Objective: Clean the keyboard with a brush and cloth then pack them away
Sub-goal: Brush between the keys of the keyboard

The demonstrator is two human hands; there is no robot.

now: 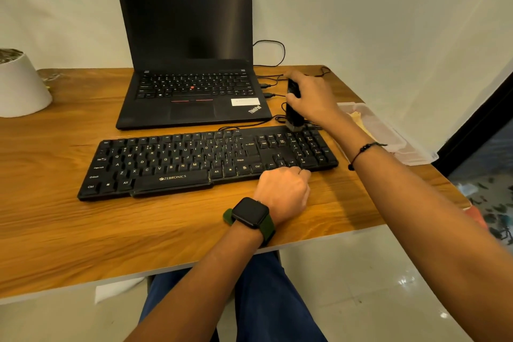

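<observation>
Two hands at work: your right hand (311,97) grips the brush (294,108) upright, bristles on the keyboard (194,164) far right corner; your left hand (283,189), fingers curled, steadies its near edge on the bench (69,230). Step: brushing. Next, probably sweep leftward along rows. Markings: ZEBRONICS; ThinkPad on laptop (191,50).

My keyboard (208,161) lies on the table (69,225), with the laptop (191,64) behind it. A pot (20,83) sits far left, a box (388,133) right.
</observation>
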